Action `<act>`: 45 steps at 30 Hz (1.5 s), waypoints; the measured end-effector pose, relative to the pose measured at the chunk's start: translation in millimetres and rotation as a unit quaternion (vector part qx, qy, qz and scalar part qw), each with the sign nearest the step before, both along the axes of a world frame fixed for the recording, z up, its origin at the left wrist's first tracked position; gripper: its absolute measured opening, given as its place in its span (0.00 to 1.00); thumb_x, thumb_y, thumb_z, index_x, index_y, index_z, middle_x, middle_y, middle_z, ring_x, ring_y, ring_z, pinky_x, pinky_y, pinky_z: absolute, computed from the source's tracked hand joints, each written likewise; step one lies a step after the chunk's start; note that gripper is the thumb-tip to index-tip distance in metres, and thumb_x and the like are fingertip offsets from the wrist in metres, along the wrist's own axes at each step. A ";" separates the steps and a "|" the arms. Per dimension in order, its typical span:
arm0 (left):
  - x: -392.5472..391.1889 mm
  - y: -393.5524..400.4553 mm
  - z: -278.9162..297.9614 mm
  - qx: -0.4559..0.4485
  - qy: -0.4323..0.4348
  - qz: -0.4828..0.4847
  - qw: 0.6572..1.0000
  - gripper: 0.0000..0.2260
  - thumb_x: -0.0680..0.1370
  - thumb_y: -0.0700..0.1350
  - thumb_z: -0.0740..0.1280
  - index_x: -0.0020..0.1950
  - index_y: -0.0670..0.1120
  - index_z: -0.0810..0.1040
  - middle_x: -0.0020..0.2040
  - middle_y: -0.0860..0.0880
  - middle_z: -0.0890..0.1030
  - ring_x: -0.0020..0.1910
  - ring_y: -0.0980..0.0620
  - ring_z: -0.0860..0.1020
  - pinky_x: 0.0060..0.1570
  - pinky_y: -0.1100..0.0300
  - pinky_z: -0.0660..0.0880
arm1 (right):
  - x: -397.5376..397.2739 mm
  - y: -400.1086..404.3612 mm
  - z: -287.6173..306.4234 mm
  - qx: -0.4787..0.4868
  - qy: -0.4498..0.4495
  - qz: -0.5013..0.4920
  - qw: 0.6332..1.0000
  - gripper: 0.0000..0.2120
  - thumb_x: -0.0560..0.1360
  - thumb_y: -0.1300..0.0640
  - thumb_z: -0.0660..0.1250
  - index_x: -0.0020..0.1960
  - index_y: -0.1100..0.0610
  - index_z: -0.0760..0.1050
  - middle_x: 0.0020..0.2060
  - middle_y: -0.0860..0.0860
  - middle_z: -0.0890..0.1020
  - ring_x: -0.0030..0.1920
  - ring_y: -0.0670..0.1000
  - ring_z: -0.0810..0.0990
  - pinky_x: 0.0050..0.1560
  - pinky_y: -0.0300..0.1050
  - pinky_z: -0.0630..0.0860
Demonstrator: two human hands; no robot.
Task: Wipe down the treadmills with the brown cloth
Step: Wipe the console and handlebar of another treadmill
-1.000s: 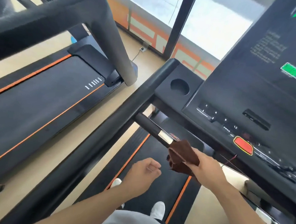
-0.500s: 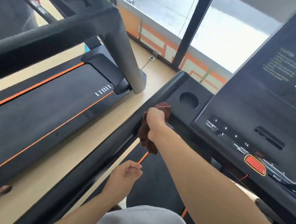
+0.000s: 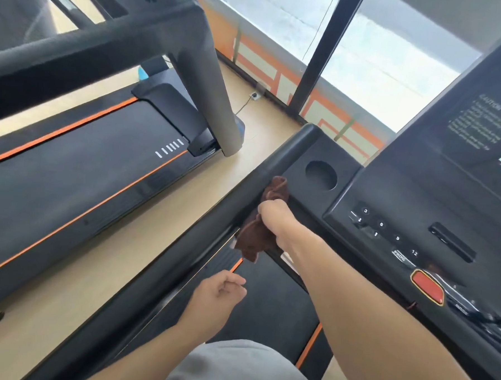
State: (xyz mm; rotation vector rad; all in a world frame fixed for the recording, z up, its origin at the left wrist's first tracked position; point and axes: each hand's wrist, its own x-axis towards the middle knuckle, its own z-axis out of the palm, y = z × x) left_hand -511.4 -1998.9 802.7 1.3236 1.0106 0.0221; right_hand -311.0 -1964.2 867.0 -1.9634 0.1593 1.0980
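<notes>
Right hand (image 3: 274, 220) grips the crumpled brown cloth (image 3: 255, 236) against the long black padded handrail (image 3: 157, 278), which runs toward lower left past the loosely curled, empty left hand (image 3: 217, 295).

right hand (image 3: 274, 217) carried brown cloth (image 3: 266, 219) onto left handrail (image 3: 212, 225)

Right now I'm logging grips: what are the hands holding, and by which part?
The right hand grips the bunched middle of the brown cloth; both ends hang free. The left hand holds nothing.
</notes>
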 end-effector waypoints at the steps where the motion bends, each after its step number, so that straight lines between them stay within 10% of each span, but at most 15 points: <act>1: 2.7 0.4 1.0 0.000 -0.001 -0.006 1.000 0.06 0.76 0.45 0.73 0.45 0.57 0.84 0.43 0.55 0.86 0.47 0.57 0.84 0.58 0.55 0.79 | 1.4 -2.1 2.5 0.000 -0.007 0.018 1.000 0.09 0.74 0.66 0.58 0.38 0.56 0.69 0.35 0.55 0.74 0.37 0.57 0.75 0.41 0.43 0.71; 10: 19.9 -12.9 -1.0 -0.035 0.070 -0.158 0.984 0.10 0.74 0.51 0.71 0.54 0.58 0.81 0.45 0.57 0.85 0.48 0.59 0.83 0.57 0.57 0.78 | -26.8 -84.8 16.9 0.062 -0.080 -0.056 0.993 0.13 0.72 0.74 0.57 0.38 0.59 0.72 0.24 0.49 0.73 0.28 0.50 0.70 0.31 0.40 0.69; 15: 38.5 -37.8 -2.7 -0.111 0.025 -0.279 0.953 0.30 0.67 0.52 0.81 0.67 0.51 0.76 0.57 0.56 0.84 0.56 0.60 0.82 0.59 0.65 0.76 | -47.9 -184.7 21.1 0.141 0.038 -0.270 0.952 0.17 0.69 0.73 0.62 0.55 0.69 0.80 0.45 0.63 0.81 0.48 0.60 0.78 0.55 0.57 0.75; 19: 66.0 -83.5 1.1 -0.197 0.057 -0.309 0.929 0.43 0.60 0.64 0.82 0.70 0.47 0.75 0.60 0.49 0.85 0.59 0.50 0.83 0.61 0.65 0.74 | -67.8 -256.9 44.7 0.144 0.015 -0.355 0.924 0.14 0.64 0.68 0.63 0.49 0.65 0.79 0.43 0.63 0.76 0.46 0.60 0.74 0.51 0.54 0.72; 23: 66.3 -152.6 17.7 -0.350 0.051 -0.232 0.906 0.23 0.75 0.59 0.69 0.58 0.41 0.81 0.40 0.44 0.84 0.42 0.43 0.84 0.56 0.41 0.80 | -105.3 -326.0 65.2 0.094 -0.032 -0.369 0.924 0.19 0.54 0.59 0.64 0.44 0.60 0.80 0.38 0.57 0.77 0.43 0.56 0.74 0.48 0.50 0.73; 29: 42.8 -267.5 26.3 -0.235 0.038 -0.362 0.901 0.08 0.82 0.42 0.65 0.55 0.41 0.82 0.44 0.42 0.87 0.39 0.46 0.85 0.52 0.47 0.81 | -194.4 -450.7 85.6 0.046 -0.101 -0.435 0.894 0.07 0.66 0.60 0.65 0.32 0.53 0.78 0.27 0.48 0.76 0.32 0.50 0.74 0.38 0.44 0.71; 35: -20.1 -400.0 68.8 -0.173 0.006 -0.472 0.865 0.17 0.81 0.47 0.67 0.34 0.45 0.85 0.33 0.45 0.84 0.33 0.48 0.82 0.46 0.55 0.81 | -273.7 -600.7 116.1 0.058 -0.174 -0.514 0.838 0.10 0.64 0.65 0.65 0.35 0.52 0.81 0.32 0.54 0.77 0.38 0.56 0.74 0.44 0.50 0.74; 38: -48.3 -457.1 72.4 -0.169 0.032 -0.426 0.888 0.20 0.83 0.48 0.65 0.34 0.41 0.83 0.33 0.40 0.83 0.38 0.43 0.85 0.49 0.51 0.83 | -292.2 -682.7 90.4 -0.117 -0.239 -0.461 0.846 0.19 0.77 0.63 0.66 0.57 0.40 0.81 0.54 0.47 0.84 0.58 0.55 0.80 0.62 0.53 0.75; 40: -65.7 -482.9 68.2 -0.155 0.058 -0.445 0.880 0.14 0.83 0.48 0.64 0.45 0.42 0.83 0.40 0.40 0.86 0.47 0.44 0.86 0.55 0.49 0.82 | -300.4 -719.8 60.3 -0.274 -0.246 -0.395 0.842 0.30 0.78 0.53 0.69 0.78 0.44 0.64 0.74 0.47 0.72 0.75 0.54 0.67 0.75 0.55 0.65; 45: -84.9 -505.0 52.1 -0.105 0.106 -0.456 0.878 0.06 0.82 0.45 0.66 0.51 0.47 0.83 0.42 0.47 0.88 0.49 0.47 0.86 0.54 0.52 0.82 | -310.7 -718.2 -23.0 -0.358 -0.200 -0.203 0.889 0.45 0.71 0.30 0.66 0.80 0.44 0.51 0.74 0.46 0.71 0.71 0.52 0.72 0.69 0.56 0.73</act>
